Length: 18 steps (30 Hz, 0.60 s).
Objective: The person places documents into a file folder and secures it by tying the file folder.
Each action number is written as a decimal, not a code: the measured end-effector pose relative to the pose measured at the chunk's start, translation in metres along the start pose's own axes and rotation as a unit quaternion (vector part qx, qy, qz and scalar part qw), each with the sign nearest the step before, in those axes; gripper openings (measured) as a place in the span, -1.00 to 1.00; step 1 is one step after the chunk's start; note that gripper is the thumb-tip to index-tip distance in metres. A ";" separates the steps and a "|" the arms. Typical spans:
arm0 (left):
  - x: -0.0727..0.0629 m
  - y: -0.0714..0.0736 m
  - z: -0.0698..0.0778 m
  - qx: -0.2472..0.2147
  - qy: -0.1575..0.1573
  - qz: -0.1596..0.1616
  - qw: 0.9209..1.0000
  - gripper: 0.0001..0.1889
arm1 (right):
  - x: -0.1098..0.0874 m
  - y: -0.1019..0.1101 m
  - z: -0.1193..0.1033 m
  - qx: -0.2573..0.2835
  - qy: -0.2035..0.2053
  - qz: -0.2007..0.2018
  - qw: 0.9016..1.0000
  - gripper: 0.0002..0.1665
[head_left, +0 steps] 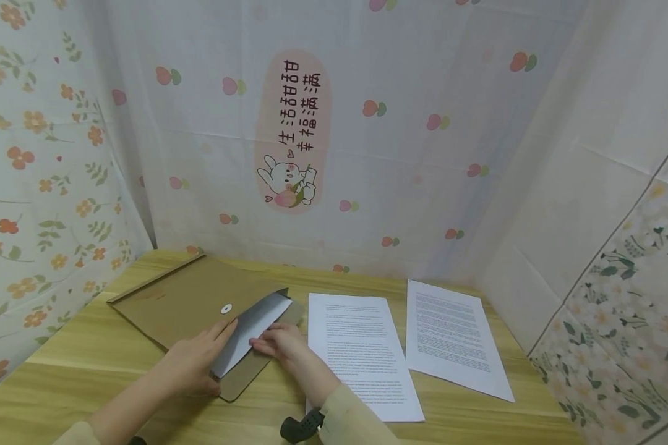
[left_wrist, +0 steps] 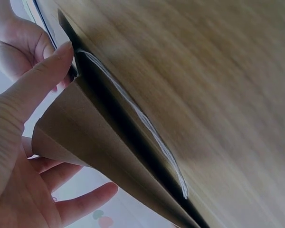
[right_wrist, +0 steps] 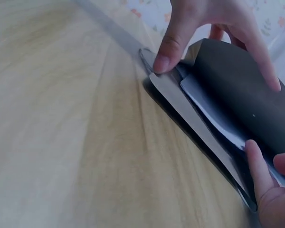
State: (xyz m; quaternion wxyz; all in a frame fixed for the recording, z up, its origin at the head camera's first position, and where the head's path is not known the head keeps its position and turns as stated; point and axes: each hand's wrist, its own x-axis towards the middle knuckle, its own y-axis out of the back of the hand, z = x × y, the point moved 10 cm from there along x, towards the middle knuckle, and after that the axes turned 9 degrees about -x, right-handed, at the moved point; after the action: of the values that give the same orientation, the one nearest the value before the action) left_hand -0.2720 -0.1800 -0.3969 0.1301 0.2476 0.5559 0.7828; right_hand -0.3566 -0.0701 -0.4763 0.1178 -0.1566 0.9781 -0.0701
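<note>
A brown paper document envelope (head_left: 184, 290) with a white button lies on the table, its mouth spread and its flap (head_left: 242, 380) folded out. White paper (head_left: 261, 315) sits inside, one long edge showing at the mouth. My left hand (head_left: 195, 361) grips the near corner of the mouth, thumb at the lower edge and fingers on the upper panel. With its thumb and fingers, my right hand (head_left: 286, 346) holds the exposed edge of the paper. A white string (left_wrist: 137, 111) trails along the flap in the left wrist view.
Printed sheets (head_left: 362, 364) lie right of the envelope, close by my right forearm. Another printed page (head_left: 451, 337) lies farther right. Patterned cloth (head_left: 367, 154) hangs behind the wooden table (head_left: 61, 371) and at both sides.
</note>
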 end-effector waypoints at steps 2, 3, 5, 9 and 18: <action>0.000 -0.001 -0.001 0.001 0.000 -0.001 1.000 0.23 | 0.002 -0.001 -0.001 -0.002 0.002 -0.004 1.000 -0.43; 0.001 -0.002 -0.001 0.000 0.000 -0.002 1.000 0.23 | 0.004 -0.002 -0.002 -0.003 0.004 -0.007 1.000 -0.42; 0.001 -0.003 -0.002 -0.002 0.002 -0.006 1.000 0.23 | 0.006 -0.005 -0.003 -0.003 0.007 -0.015 1.000 -0.40; 0.000 -0.004 -0.002 -0.006 0.002 -0.010 1.000 0.23 | 0.011 -0.012 -0.007 -0.007 0.017 -0.032 0.999 -0.38; -0.001 -0.005 -0.003 -0.004 0.001 -0.009 1.000 0.20 | 0.011 -0.021 -0.008 -0.016 0.023 -0.051 0.998 -0.36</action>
State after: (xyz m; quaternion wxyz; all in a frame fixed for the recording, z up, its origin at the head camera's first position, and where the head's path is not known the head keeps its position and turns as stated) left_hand -0.2734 -0.1813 -0.4024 0.1372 0.2412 0.5554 0.7839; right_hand -0.3628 -0.0926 -0.4671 0.0890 -0.2065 0.9723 -0.0643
